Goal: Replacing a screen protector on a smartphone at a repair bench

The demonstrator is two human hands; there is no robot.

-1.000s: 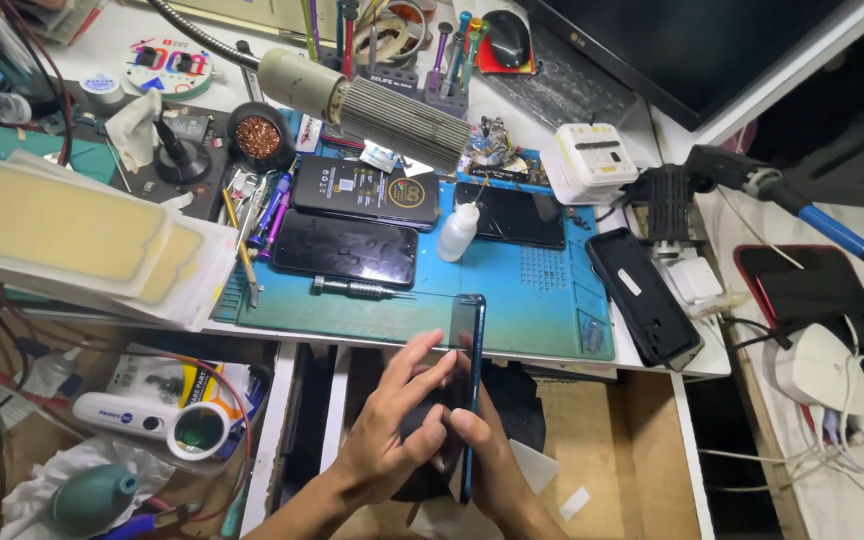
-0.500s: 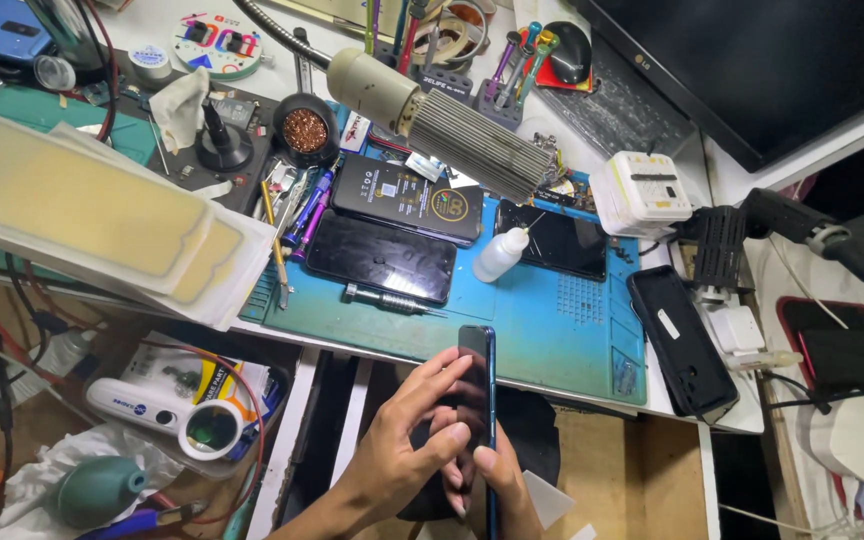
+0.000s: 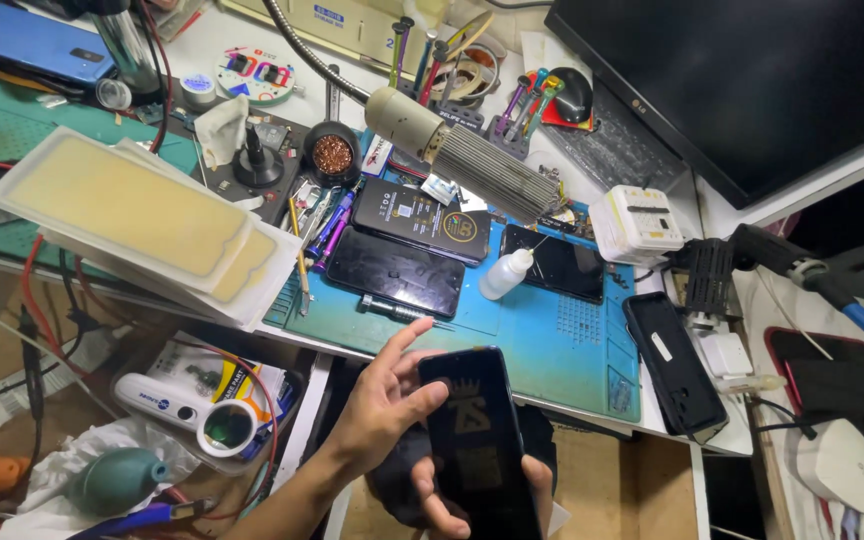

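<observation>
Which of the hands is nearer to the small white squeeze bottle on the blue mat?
Left. The left hand reaches up just below the small white squeeze bottle; the right hand sits lower, gripping the black phone.

Bright overhead light falls evenly on the bench (image 3: pixel 552 340); area beneath is dim. Faint glare on the dark phone (image 3: pixel 477 440) screen. Focus sharp; slight wide-angle bending at edges.

white bench (image 3: pixel 652 420) | blue mat (image 3: pixel 562 350) | green mat (image 3: pixel 12 130) | black case (image 3: pixel 674 362)
</observation>
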